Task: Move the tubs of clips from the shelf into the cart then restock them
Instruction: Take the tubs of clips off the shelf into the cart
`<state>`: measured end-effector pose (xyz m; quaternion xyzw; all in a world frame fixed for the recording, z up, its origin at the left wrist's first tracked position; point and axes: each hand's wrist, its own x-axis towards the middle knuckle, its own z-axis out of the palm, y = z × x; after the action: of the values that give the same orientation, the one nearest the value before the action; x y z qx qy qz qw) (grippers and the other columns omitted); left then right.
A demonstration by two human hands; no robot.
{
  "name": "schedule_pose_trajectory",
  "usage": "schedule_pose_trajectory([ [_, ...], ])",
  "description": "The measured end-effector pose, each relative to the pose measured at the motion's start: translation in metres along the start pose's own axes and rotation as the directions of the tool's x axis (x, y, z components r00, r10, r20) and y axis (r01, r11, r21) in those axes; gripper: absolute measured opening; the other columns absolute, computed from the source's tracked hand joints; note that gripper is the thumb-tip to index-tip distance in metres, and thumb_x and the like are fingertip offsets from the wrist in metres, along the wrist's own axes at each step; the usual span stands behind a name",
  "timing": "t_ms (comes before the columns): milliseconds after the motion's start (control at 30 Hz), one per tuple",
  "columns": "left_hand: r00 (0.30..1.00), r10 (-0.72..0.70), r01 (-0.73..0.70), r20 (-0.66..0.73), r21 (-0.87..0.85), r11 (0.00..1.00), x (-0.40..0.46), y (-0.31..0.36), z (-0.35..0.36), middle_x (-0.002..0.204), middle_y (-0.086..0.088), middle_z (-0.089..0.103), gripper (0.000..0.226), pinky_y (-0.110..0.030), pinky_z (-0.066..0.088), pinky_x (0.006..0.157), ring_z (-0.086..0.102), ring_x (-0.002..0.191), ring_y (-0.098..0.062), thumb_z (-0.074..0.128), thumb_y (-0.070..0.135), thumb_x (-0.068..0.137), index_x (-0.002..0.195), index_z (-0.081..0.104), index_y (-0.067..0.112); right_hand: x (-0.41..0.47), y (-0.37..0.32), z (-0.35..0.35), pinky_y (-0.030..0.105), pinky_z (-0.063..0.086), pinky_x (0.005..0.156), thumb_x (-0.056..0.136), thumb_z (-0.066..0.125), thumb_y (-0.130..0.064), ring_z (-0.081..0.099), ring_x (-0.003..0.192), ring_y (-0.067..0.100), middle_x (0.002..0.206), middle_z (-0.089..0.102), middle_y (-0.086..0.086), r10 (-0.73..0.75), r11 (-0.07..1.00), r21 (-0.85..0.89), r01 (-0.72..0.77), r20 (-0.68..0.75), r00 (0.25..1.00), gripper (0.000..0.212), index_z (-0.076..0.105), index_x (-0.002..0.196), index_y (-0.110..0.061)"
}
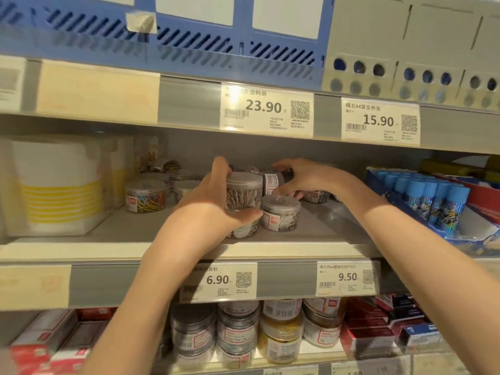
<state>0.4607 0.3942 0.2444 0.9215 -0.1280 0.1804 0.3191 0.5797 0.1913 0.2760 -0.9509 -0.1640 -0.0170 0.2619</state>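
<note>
Both forearms rise from the bottom edge toward the middle shelf (113, 231). Well left of the hands stands a white box with yellow stripes (58, 185), and nearer them a tub of coloured clips (145, 196) sits on the shelf with more tubs behind it. The left hand (213, 201) holds a clear tub of silver clips (243, 192), thumb on top at the far side and fingers curled under its base, lifted above another tub that is mostly hidden below it. Touching that hand's fingertips on the right stands a second silver-clip tub (281, 216). The right hand (303, 178) curls round a tub lying on its side (273, 181), further back. Right of it stand blue-capped tubes (433, 196).
</note>
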Motion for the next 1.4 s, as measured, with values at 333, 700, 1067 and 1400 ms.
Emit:
schedule_pose_trajectory([
  [333,0.998,0.055,-0.056,-0.027,-0.039,0.998,-0.001,-0.003,0.001,0.086,0.007,0.049,0.054,-0.032,0.045,0.063,0.054,0.072,-0.011,0.068,0.046,0.079,0.108,0.028,0.025,-0.009,0.005,0.001,0.029,0.056,0.069,0.077,0.076,-0.018,0.059,0.088,0.010,0.116,0.054,-0.002,-0.045,0.998,0.033,0.048,-0.097,0.994,0.057,0.046,0.125,-0.021],
  [700,0.995,0.078,-0.080,-0.053,-0.027,0.996,0.001,-0.007,0.005,0.090,0.004,0.051,0.054,-0.031,0.039,0.062,0.056,0.074,-0.019,0.068,0.047,0.078,0.105,0.026,0.026,-0.028,-0.003,-0.019,0.036,0.052,0.090,0.079,0.072,-0.013,0.060,0.108,0.024,0.124,0.051,0.010,-0.083,0.876,0.474,0.085,-0.026,0.996,0.052,0.046,0.123,-0.025],
  [1067,0.992,0.102,-0.104,-0.073,-0.032,0.994,0.001,-0.007,0.007,0.095,0.002,0.051,0.053,-0.029,0.036,0.063,0.052,0.073,-0.019,0.067,0.045,0.079,0.105,0.025,0.026,-0.044,-0.025,-0.025,0.029,0.053,0.088,0.073,0.065,-0.027,0.056,0.113,0.014,0.129,0.051,0.001,-0.066,0.976,0.217,-0.009,0.335,0.940,0.053,0.049,0.122,-0.036],
  [1400,0.990,0.099,-0.101,-0.098,-0.014,0.995,-0.001,-0.007,0.006,0.108,-0.001,0.043,0.060,-0.033,0.044,0.068,0.058,0.086,-0.028,0.069,0.047,0.076,0.114,0.030,0.021,-0.052,-0.053,-0.017,0.023,0.055,0.075,0.077,0.074,-0.014,0.061,0.094,0.007,0.112,0.054,-0.006,0.053,0.999,-0.011,-0.052,0.322,0.945,0.060,0.040,0.124,-0.030],
])
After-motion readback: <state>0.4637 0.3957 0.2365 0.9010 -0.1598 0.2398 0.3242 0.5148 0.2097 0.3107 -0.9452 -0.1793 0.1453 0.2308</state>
